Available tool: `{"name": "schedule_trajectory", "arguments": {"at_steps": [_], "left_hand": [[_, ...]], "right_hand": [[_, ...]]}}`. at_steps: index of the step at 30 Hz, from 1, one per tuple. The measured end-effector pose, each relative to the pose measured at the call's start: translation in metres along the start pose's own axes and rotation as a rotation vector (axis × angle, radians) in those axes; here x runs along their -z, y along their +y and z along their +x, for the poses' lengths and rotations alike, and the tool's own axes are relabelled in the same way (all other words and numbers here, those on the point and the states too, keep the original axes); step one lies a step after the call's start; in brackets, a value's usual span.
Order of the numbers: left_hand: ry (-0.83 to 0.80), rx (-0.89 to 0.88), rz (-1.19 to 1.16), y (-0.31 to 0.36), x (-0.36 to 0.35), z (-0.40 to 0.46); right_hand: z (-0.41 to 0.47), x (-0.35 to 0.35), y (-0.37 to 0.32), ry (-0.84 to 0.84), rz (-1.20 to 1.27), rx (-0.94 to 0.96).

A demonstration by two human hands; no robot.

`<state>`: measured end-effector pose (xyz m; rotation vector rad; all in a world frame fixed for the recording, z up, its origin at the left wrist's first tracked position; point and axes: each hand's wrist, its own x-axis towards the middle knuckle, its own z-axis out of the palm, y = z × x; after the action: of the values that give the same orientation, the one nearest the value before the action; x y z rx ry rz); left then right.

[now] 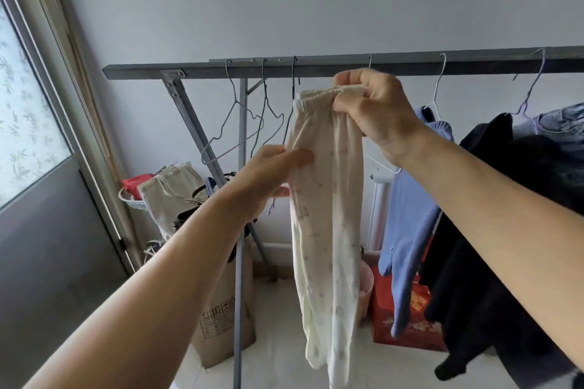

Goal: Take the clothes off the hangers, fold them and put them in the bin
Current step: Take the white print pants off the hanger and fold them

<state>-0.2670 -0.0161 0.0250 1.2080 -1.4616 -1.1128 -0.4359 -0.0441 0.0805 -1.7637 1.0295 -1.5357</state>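
Observation:
A pair of small cream trousers (327, 230) with a faint print hangs lengthwise in front of the grey rack bar (316, 68). My right hand (373, 107) is closed on their elastic waistband, just below the bar. My left hand (268, 180) pinches the left edge of the upper leg between thumb and fingers. Three bare wire hangers (249, 123) hang on the bar to the left. A blue garment (410, 224) and dark clothes (493, 230) hang on hangers to the right. The bin is not identifiable.
A white basket (134, 200) with a red item and a beige cloth bag (170, 196) stands at back left. A cardboard box (221, 319) stands by the rack's upright pole; a red box (407, 322) and a pink pail (366, 284) sit on the pale floor. A door with frosted glass is at left.

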Motion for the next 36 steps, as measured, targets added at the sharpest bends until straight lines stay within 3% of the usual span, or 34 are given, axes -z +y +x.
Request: {"name": "schedule_trajectory", "arguments": {"at_steps": [5,10,13,15,17,20,25,27,32,34,36], "left_hand": [[-0.093,-0.082,-0.255,0.022,-0.010,0.000],[-0.052,-0.097,-0.409,0.042,-0.023,0.006],[-0.041,-0.078,-0.410,0.046,-0.022,0.012],[-0.023,-0.059,-0.413,0.045,-0.019,0.015],[-0.024,-0.039,-0.466,0.041,-0.016,0.018],[-0.126,0.023,-0.540,0.029,-0.011,0.022],[-0.302,0.112,-0.255,-0.012,-0.004,0.016],[-0.262,0.109,-0.199,-0.026,-0.004,0.009],[0.125,0.069,-0.110,-0.045,-0.003,0.004],[0.136,0.087,-0.137,-0.046,-0.004,0.002],[0.020,0.129,-0.101,-0.045,-0.008,0.000]], "right_hand": [[-0.005,0.019,0.006,0.021,0.190,-0.174],[-0.043,0.026,0.035,-0.396,0.554,-0.408],[-0.061,0.028,0.052,-0.455,0.678,-0.542],[-0.067,0.029,0.059,-0.479,0.628,-0.565],[-0.067,0.028,0.062,-0.454,0.502,-0.543],[-0.062,0.026,0.056,-0.355,0.535,-0.480],[-0.046,0.024,0.039,-0.256,0.527,-0.385],[-0.043,0.024,0.035,-0.229,0.507,-0.382],[-0.042,0.019,0.032,-0.184,0.477,-0.384],[-0.042,0.016,0.032,-0.184,0.482,-0.377],[-0.042,0.013,0.032,-0.176,0.496,-0.381]]}}
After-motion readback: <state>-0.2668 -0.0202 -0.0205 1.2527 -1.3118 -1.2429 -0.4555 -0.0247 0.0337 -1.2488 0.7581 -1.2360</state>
